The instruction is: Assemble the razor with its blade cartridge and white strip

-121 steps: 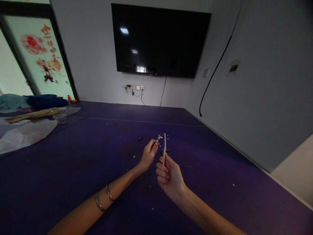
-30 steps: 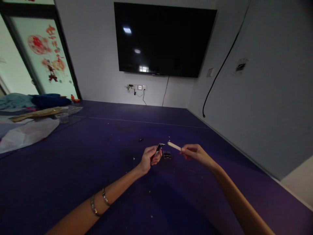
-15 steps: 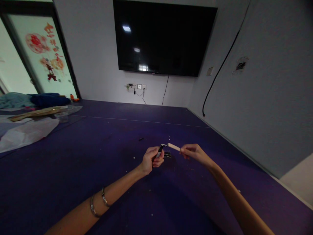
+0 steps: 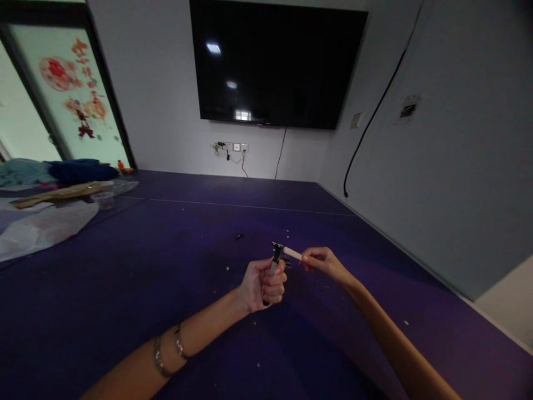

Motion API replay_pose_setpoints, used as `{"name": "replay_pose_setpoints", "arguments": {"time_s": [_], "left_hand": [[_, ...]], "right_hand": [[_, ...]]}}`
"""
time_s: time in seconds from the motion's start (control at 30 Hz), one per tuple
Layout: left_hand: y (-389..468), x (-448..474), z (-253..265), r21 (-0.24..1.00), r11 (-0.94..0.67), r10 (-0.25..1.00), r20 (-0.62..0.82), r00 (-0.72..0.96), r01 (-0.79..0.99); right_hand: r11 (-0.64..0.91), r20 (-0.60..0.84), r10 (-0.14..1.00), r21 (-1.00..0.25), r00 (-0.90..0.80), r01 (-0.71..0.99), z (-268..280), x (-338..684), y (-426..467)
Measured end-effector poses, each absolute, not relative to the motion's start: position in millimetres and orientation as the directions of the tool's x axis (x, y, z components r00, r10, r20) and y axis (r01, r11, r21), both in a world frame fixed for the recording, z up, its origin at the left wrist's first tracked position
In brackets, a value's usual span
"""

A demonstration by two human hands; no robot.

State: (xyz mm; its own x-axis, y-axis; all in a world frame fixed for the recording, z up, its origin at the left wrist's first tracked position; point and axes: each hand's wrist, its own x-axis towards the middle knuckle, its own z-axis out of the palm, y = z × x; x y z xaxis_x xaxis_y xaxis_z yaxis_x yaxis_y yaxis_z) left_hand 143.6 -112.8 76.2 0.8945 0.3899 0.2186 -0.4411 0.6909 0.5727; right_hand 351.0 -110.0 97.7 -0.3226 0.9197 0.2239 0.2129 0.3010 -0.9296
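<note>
My left hand [image 4: 261,284] is closed around the grey and black handle of what looks like a razor [image 4: 276,256], its T-shaped head pointing up. Between the thumb and fingers of my right hand [image 4: 325,261] is a flat, pale wooden stick [image 4: 293,253]. The stick's far end is at the razor's head; whether they touch I cannot tell. Just behind my left fingers lies a small dark object [image 4: 287,261], partly hidden, on the purple surface [image 4: 187,244].
Farther off lies a small black piece [image 4: 239,236], with white specks scattered around. White plastic sheeting [image 4: 54,225], a long brown cardboard-like piece [image 4: 62,194] and dark blue cloth [image 4: 83,169] are at the left. A black cable [image 4: 368,128] hangs along the right wall.
My left hand has turned, so the razor stands more upright and more of my fingers show. My right hand has shifted slightly left, and the stick's tip is now closer to the razor's head.
</note>
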Motion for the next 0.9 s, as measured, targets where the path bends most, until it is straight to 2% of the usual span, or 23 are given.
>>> {"name": "replay_pose_setpoints", "arguments": {"time_s": [0.23,0.43,0.53,0.67,0.77,0.9], "left_hand": [[-115,143,77,0.605,0.674,0.424,0.154,0.893,-0.424],[-106,139,76,0.644,0.588,0.490,0.197,0.849,-0.489],[-98,137,74,0.669,0.508,0.560,0.221,0.799,-0.542],[-88,136,70,0.721,0.397,0.638,0.228,0.736,-0.568],[-81,135,67,0.743,0.315,0.714,0.226,0.663,-0.591],[-77,134,63,0.778,0.200,0.791,0.230,0.566,-0.596]], "right_hand": [[0.330,0.261,0.913,-0.923,-0.313,0.195,93,348,-109],[0.231,0.194,0.959,-0.957,-0.206,0.177,73,356,-97],[0.178,0.174,0.975,-0.984,-0.136,0.019,82,344,-105],[0.101,0.137,0.987,-0.941,-0.089,-0.322,108,318,-128],[-0.077,0.018,0.986,-0.836,-0.168,-0.543,124,297,-148],[-0.278,-0.102,0.947,-0.732,-0.303,-0.622,128,272,-171]]}}
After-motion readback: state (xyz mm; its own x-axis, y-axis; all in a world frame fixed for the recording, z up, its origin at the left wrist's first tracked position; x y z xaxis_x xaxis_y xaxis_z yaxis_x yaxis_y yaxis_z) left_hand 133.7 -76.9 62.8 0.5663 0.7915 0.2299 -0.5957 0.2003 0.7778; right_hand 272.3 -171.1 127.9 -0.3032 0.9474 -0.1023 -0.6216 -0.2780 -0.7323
